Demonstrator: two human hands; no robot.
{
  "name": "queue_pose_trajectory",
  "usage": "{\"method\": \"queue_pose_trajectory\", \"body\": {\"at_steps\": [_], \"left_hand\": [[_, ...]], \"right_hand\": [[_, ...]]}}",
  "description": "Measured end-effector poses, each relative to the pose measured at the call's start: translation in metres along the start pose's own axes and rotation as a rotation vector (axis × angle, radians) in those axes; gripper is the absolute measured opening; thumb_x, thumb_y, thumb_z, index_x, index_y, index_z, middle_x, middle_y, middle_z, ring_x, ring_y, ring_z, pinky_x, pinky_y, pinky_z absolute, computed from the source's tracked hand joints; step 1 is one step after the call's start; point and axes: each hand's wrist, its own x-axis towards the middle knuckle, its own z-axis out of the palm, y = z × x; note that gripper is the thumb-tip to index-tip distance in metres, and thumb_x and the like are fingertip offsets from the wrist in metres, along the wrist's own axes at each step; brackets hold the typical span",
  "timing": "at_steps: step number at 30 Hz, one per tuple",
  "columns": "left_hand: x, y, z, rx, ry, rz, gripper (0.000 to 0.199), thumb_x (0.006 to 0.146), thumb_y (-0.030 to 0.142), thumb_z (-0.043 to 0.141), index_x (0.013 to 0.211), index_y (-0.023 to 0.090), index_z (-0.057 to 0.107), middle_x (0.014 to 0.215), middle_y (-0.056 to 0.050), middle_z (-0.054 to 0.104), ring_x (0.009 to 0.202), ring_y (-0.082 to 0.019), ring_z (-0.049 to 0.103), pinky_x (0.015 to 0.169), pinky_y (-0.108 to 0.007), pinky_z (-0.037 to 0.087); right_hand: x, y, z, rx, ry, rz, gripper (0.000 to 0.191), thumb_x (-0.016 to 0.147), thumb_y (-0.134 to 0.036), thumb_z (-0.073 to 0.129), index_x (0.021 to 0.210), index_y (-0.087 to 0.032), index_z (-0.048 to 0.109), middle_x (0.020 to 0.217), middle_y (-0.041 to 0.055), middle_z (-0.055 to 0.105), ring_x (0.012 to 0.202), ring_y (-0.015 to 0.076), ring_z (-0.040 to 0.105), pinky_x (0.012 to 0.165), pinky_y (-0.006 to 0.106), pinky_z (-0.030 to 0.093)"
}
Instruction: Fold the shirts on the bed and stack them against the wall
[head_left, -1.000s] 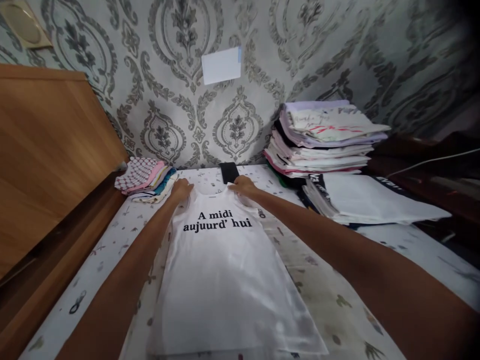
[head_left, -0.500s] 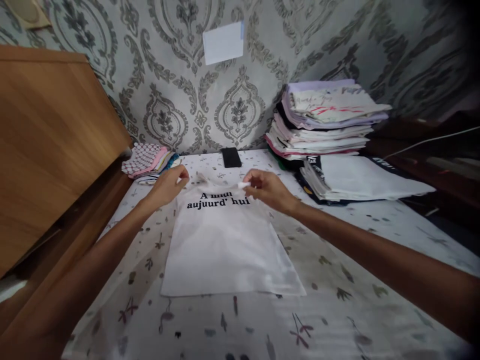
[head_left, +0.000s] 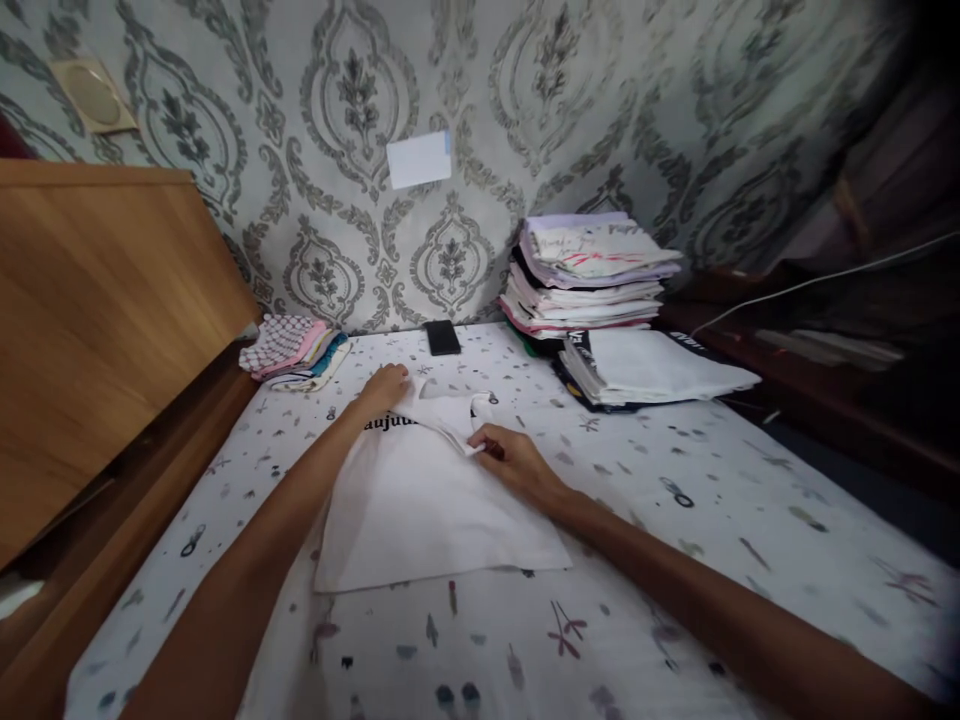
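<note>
A white T-shirt [head_left: 442, 520] with black lettering lies on the patterned bedsheet, its hem towards me. My right hand [head_left: 517, 462] pinches an edge of the shirt and holds it over the chest, so a fold of cloth covers part of the lettering. At the shirt's upper left, by the shoulder, my left hand [head_left: 386, 390] is closed with its fingertips on the cloth. The neckline shows as a loose loop between the hands, towards the wall.
A tall stack of folded clothes [head_left: 589, 290] stands at the back right, with a lower folded pile [head_left: 667, 368] before it. A small folded pile [head_left: 296, 352] sits at the back left, beside a wooden cabinet [head_left: 112, 330]. A black phone-like object [head_left: 442, 338] lies near the wall.
My right hand has drawn its edge of the shirt towards me, across the lettering. The left hand has come down onto the shirt's upper left. The view has shifted.
</note>
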Motion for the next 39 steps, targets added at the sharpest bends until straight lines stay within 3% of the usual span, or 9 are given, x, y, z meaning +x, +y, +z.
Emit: {"method": "queue_pose_trajectory", "body": {"at_steps": [5,9,12,15,19,23,30,39], "left_hand": [[0.015,0.019,0.009,-0.031,-0.007,-0.080,0.008,0.078,0.014,0.063,0.085,0.018,0.065,0.087,-0.007,0.070,0.088,-0.023,0.064,0.079,-0.031,0.048],[-0.006,0.022,-0.017,-0.077,0.077,-0.055,0.008,0.082,0.013,0.056,0.084,0.019,0.061,0.087,-0.004,0.067,0.090,-0.021,0.062,0.079,-0.029,0.046],[-0.049,0.017,-0.049,-0.151,0.157,0.059,0.006,0.087,0.019,0.053,0.091,0.020,0.058,0.093,-0.002,0.065,0.092,-0.018,0.061,0.080,-0.027,0.047],[-0.111,0.012,-0.068,-0.214,0.237,0.283,0.006,0.090,0.025,0.055,0.091,0.020,0.058,0.088,0.000,0.064,0.085,-0.018,0.061,0.077,-0.028,0.046],[-0.188,0.013,-0.056,0.017,0.207,0.462,0.014,0.095,0.016,0.048,0.095,0.020,0.061,0.092,-0.004,0.066,0.088,-0.020,0.061,0.079,-0.033,0.045],[-0.230,0.017,-0.031,0.195,0.260,0.579,0.019,0.097,0.008,0.044,0.096,0.017,0.061,0.090,-0.006,0.068,0.084,-0.021,0.060,0.078,-0.036,0.045],[-0.246,0.020,-0.028,0.194,0.360,0.611,0.016,0.094,0.002,0.052,0.102,0.016,0.057,0.089,-0.007,0.065,0.082,-0.021,0.057,0.075,-0.035,0.046],[-0.251,0.016,-0.021,0.165,0.155,0.629,0.016,0.095,0.005,0.047,0.095,0.016,0.059,0.088,-0.006,0.065,0.080,-0.021,0.058,0.074,-0.035,0.044]], "right_hand": [[-0.001,0.003,0.003,0.011,0.034,-0.009,0.021,0.078,-0.019,0.053,0.094,-0.020,0.067,0.072,-0.0019,0.061,0.066,0.0146,0.055,0.063,0.027,0.044],[-0.001,0.005,0.001,0.028,0.075,-0.002,0.018,0.081,-0.023,0.055,0.092,-0.020,0.069,0.072,-0.0003,0.064,0.067,0.0161,0.059,0.064,0.028,0.047],[-0.007,-0.001,-0.006,0.010,0.093,-0.063,0.017,0.083,-0.024,0.054,0.091,-0.020,0.070,0.080,0.0034,0.071,0.072,0.0179,0.064,0.065,0.030,0.051],[-0.022,-0.012,-0.017,-0.067,0.058,-0.153,0.020,0.086,-0.022,0.053,0.095,-0.021,0.071,0.089,0.0053,0.074,0.074,0.0180,0.067,0.062,0.029,0.052],[-0.049,-0.022,-0.024,-0.140,-0.011,-0.199,0.021,0.090,-0.022,0.051,0.097,-0.022,0.070,0.097,0.0073,0.075,0.081,0.0198,0.071,0.064,0.030,0.056],[-0.068,-0.022,-0.019,-0.196,-0.044,-0.260,0.021,0.094,-0.022,0.047,0.096,-0.021,0.069,0.100,0.0091,0.075,0.089,0.0219,0.072,0.077,0.036,0.060],[-0.077,-0.027,-0.014,-0.236,-0.047,-0.339,0.022,0.095,-0.018,0.047,0.099,-0.020,0.068,0.098,0.0096,0.074,0.085,0.0213,0.072,0.072,0.035,0.061],[-0.081,-0.028,-0.018,-0.258,-0.206,-0.333,0.022,0.093,-0.012,0.045,0.094,-0.020,0.066,0.094,0.0077,0.072,0.079,0.0171,0.069,0.070,0.030,0.057]]}}
